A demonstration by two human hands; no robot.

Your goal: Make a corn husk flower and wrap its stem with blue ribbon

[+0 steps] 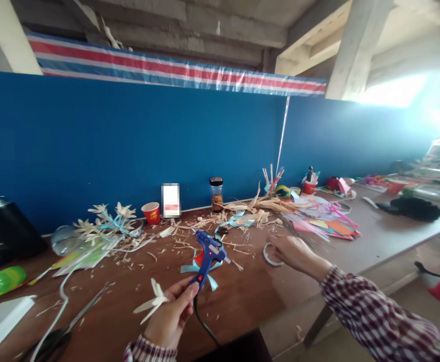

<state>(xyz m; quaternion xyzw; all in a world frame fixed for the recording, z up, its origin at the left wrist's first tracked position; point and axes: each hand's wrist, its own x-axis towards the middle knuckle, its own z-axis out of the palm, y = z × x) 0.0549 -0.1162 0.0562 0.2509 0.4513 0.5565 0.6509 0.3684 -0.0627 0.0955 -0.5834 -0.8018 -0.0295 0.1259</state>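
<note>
A blue glue gun point(207, 259), slanted toward the far edge of the worktop point(242, 296), was gripped with a pale flower point(157, 297) by the left hand point(176, 306); the right hand's point(294, 254) grip could not be told.

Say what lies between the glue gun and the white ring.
In the head view, a light blue bit and pale scraps lie nearer the glue gun; then brown table shows up to the white ring.

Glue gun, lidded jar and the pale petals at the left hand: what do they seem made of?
Glue gun: probably hard plastic, smooth and blue. Jar: glass or clear plastic, see-through and shiny; can't tell which. Petals: perhaps dried husk, matte and thin.
</note>
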